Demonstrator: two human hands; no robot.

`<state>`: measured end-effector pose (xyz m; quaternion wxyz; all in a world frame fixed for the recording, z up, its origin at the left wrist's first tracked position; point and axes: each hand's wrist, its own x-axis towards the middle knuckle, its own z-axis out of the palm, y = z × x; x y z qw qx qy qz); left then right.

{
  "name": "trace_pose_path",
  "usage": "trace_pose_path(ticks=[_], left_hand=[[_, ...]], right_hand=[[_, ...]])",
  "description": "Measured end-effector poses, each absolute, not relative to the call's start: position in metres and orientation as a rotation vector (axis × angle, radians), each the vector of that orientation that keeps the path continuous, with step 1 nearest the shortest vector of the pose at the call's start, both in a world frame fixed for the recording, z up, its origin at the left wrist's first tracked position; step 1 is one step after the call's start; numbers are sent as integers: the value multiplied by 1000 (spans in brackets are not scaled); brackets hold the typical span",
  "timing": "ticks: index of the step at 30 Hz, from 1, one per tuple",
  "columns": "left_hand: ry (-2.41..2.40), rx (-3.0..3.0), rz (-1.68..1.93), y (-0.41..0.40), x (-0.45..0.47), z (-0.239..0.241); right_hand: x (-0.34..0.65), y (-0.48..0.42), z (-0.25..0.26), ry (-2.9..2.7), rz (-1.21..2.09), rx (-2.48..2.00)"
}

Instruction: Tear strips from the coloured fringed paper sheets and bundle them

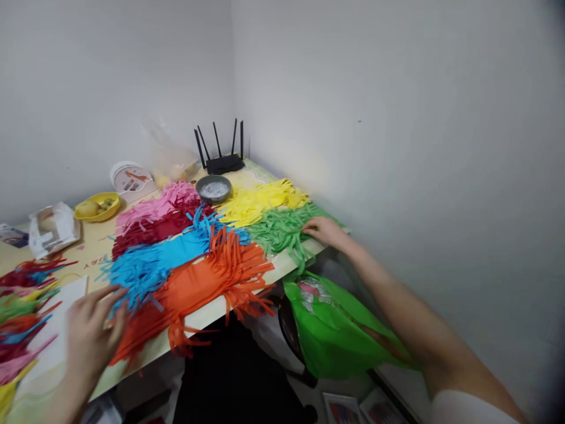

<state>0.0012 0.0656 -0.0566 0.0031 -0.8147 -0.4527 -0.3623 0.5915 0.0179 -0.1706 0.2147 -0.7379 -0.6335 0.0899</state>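
My right hand (325, 231) reaches to the table's right edge, its fingers bent together on the green fringed tissue paper (278, 229); the fingertips are partly hidden. Somewhat blurred, my left hand (93, 324) hovers at the lower left with fingers apart and nothing in them. It is nearest to the blue fringed paper (183, 250) and the orange fringed paper (196, 285). Yellow fringed paper (260, 203) lies behind the green. Pink fringed paper (152, 209) and dark red fringed paper (161, 228) lie farther back on the left.
A grey bowl (213, 188) with whitish contents stands before a black router (224, 164). At the left are a yellow fruit dish (97, 207), a white packet (53, 228) and multicoloured fringe (24, 321). A green plastic bag (339, 335) hangs below the right edge, close to the wall.
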Motion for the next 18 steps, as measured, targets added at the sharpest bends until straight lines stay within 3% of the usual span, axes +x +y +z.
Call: trace_pose_path(ticks=[6, 10, 18], left_hand=[[-682, -3195, -688, 91, 251, -59], [-584, -3241, -389, 94, 379, -84], [-910, -3202, -458, 108, 443, -120]], right_hand=[[601, 27, -168, -1620, 397, -2043], [602, 33, -166, -1592, 440, -2017], [576, 7, -164, -1540, 211, -2011]])
